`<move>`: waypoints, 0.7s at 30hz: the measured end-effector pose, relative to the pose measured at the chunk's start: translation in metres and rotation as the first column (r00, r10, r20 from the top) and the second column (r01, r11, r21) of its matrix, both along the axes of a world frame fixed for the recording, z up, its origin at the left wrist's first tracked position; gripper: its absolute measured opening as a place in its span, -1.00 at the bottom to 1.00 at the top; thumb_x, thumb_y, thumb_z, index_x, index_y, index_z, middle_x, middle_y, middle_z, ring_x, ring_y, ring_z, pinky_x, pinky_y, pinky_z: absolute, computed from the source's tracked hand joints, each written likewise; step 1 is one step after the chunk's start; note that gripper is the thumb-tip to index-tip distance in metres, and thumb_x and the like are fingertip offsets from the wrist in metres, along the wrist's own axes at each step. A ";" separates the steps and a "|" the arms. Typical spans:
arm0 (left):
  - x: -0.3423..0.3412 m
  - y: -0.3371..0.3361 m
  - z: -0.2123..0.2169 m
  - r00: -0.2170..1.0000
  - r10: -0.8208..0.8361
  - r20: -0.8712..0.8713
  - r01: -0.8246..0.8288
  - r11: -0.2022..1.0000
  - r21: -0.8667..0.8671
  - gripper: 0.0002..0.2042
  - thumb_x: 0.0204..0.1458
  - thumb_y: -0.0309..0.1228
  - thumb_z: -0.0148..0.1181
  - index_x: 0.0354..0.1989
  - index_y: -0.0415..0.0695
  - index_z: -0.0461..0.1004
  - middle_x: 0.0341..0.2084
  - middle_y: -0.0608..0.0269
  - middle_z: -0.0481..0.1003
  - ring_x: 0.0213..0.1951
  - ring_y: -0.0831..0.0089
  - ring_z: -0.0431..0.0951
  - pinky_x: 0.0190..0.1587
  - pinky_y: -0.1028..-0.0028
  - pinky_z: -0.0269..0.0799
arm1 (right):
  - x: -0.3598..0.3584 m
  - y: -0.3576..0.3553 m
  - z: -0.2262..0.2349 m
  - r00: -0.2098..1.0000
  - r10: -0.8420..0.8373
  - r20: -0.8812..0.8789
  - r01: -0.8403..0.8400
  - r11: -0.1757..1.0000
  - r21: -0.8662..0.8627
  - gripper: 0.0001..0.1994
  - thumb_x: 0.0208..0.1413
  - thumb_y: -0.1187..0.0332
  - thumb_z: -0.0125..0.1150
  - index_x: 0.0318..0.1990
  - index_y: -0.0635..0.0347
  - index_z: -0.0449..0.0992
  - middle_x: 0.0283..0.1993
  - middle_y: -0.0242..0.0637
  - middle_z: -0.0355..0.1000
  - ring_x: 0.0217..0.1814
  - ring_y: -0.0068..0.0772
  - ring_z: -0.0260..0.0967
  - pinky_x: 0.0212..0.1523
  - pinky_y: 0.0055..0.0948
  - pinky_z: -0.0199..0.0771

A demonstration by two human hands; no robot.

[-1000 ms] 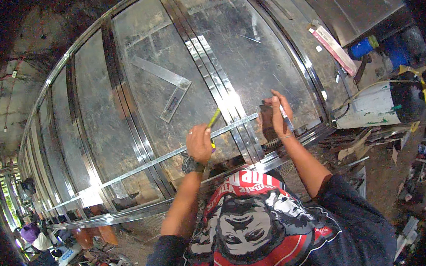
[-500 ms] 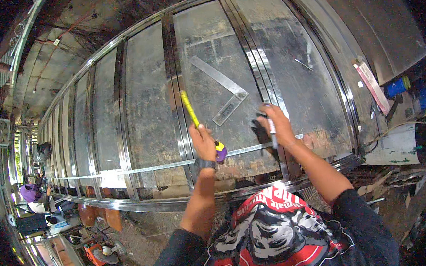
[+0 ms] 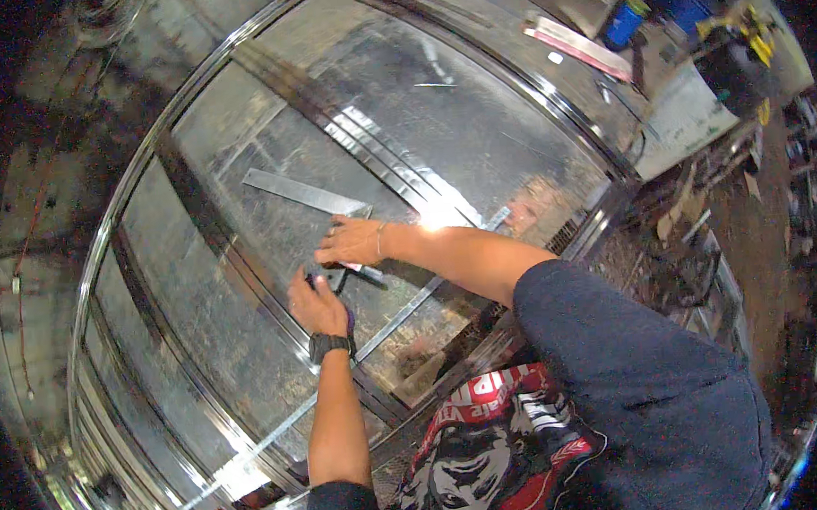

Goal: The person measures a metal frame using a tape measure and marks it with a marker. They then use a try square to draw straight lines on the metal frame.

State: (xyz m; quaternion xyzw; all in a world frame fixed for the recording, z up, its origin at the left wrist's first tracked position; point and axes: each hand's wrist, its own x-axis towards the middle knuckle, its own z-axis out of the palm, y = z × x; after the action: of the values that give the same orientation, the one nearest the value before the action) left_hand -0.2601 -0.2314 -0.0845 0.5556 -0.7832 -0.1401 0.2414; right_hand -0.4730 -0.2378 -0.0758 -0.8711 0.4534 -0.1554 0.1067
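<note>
My left hand [image 3: 320,306], with a black watch on its wrist, is over a steel crossbar of the frame. It closes on a tape measure, of which only a purple edge [image 3: 351,320] shows; no yellow blade is visible now. Just beyond it, my right hand [image 3: 354,241] is bent over a pale marker [image 3: 368,274] that sticks out below the palm. The fingertips of both hands nearly meet. A metal square [image 3: 305,192] lies on the dark panel, its corner and handle partly hidden by my right hand. A long thin metal strip [image 3: 403,312] passes under my right forearm.
The large shiny steel frame [image 3: 224,258] with several crossbars spreads around my hands. A red and white long box [image 3: 579,49], a blue container [image 3: 626,22] and yellow tools [image 3: 751,37] are at the far right. Scrap pieces [image 3: 680,208] litter the right side.
My view has turned and shifted right. My right hand has crossed left to beside my left hand, over the square's handle. The yellow tape blade no longer shows.
</note>
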 end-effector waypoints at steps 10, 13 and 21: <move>-0.011 0.044 0.167 0.661 0.276 -0.697 0.643 0.271 0.717 -0.48 0.20 -0.41 0.29 0.28 -0.34 0.32 -0.06 0.07 0.58 -0.09 0.25 0.67 0.03 0.18 0.70 | 0.004 0.130 0.112 0.870 -0.144 0.472 0.144 0.989 0.035 -0.57 0.09 0.15 0.36 0.03 0.11 0.39 -0.02 -0.04 0.49 0.15 0.08 0.44 0.24 0.03 0.28; -0.015 0.084 0.178 0.523 0.351 -0.777 0.637 0.444 0.630 -0.43 0.15 -0.59 0.14 0.37 -0.40 0.21 -0.01 0.04 0.55 -0.05 0.22 0.67 0.08 0.16 0.69 | 0.014 0.165 0.131 0.823 -0.319 0.470 0.454 0.867 -0.205 -0.69 0.09 0.36 0.29 -0.01 0.09 0.41 0.16 -0.07 0.45 0.13 0.04 0.42 0.27 0.00 0.28; -0.086 0.181 0.147 0.396 0.532 -0.748 0.835 0.130 0.534 -0.25 0.08 -0.70 0.23 0.47 -0.30 0.07 0.30 -0.16 0.32 0.29 0.06 0.44 0.40 0.03 0.35 | -0.027 0.261 0.105 -0.495 -0.325 0.806 0.764 0.281 0.582 -0.57 0.24 0.36 0.34 0.11 0.14 0.21 0.15 -0.14 0.35 0.19 -0.30 0.36 0.25 -0.27 0.35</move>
State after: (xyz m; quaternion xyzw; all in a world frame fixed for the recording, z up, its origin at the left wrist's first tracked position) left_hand -0.3458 -0.0501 0.0625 0.2653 -0.2774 -0.9083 0.1664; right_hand -0.5002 0.0232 0.0296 -0.0692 0.6204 -0.7741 0.1057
